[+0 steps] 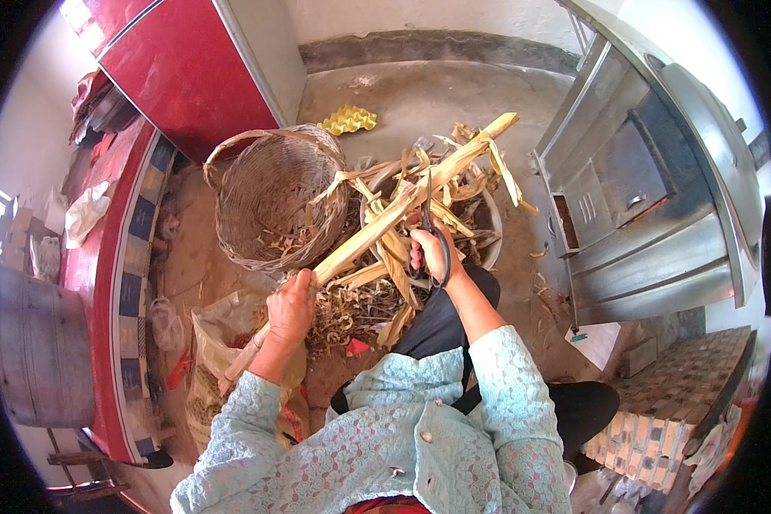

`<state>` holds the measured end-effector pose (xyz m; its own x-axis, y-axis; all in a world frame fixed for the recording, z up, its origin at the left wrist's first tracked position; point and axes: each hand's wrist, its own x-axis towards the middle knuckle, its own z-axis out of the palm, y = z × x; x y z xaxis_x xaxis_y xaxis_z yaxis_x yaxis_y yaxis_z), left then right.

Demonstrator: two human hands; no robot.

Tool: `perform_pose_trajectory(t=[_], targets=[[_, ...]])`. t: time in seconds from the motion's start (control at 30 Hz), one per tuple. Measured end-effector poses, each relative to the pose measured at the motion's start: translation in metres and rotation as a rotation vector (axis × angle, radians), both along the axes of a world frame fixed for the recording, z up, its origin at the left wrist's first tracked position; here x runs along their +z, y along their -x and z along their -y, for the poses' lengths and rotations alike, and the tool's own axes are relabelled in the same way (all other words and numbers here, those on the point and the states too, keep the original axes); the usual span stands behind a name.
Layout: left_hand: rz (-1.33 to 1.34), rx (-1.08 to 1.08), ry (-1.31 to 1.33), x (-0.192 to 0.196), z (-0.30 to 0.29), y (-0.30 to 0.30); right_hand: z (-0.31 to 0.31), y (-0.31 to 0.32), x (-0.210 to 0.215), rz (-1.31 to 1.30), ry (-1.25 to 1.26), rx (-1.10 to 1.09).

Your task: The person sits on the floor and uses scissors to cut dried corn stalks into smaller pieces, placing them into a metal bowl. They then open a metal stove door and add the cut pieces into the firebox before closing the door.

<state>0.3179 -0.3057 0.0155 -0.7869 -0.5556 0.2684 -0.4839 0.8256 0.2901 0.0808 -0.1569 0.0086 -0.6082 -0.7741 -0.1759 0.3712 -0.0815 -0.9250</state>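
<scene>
Now, starting at the far left, a grey barrel-like drum (pixel 34 347) sits beside a red counter edged with blue and cream tiles (pixel 133 257), a crumpled white cloth (pixel 86 212) lying on top. Moving in, a woven basket (pixel 270 199) stands on the dirt floor (pixel 420 98), only a few husk scraps in its bottom, and just below it a plastic sack (pixel 210 343) slumps open. The left hand (pixel 291 304) is clenched around the lower part of a long dry corn stalk (pixel 385 218), which slants up and to the right across the scene, its tip reaching over the pile. The right hand (pixel 428 248) has its fingers through the handles of dark scissors (pixel 427 224), gripping them with the blades up against the stalk's middle. Under both hands lies a heap of cut stalk pieces and husks (pixel 403 274), spilling round a pale basin (pixel 493 231); by my reading a good share is already trimmed, yet this stalk is whole and the basket nearly bare, so plenty remains. A yellow egg tray piece (pixel 349 120) rests further back. On the right stands a metal stove (pixel 651 197) with a glowing slot, then a tiled ledge (pixel 677 385).
</scene>
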Motion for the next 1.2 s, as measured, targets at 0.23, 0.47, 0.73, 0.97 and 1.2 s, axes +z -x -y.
perform_pose_trajectory(t=[0.23,0.47,0.73,0.97,1.2], targets=[[0.003,0.015,-0.131,0.001,0.003,-0.004,-0.001,-0.004,-0.015,-0.742,-0.338,-0.272],[0.114,0.003,-0.161,0.027,0.011,-0.023,0.007,-0.011,-0.007,-0.779,-0.535,-0.219],[0.184,-0.103,0.014,0.002,0.011,-0.02,-0.001,0.006,-0.015,-0.137,-0.141,0.056],[0.321,-0.204,-0.008,0.002,0.01,-0.013,0.004,0.013,-0.025,-0.153,-0.251,-0.029],[0.259,-0.235,-0.047,0.009,0.016,-0.019,0.003,0.002,-0.011,-0.085,-0.303,-0.034]])
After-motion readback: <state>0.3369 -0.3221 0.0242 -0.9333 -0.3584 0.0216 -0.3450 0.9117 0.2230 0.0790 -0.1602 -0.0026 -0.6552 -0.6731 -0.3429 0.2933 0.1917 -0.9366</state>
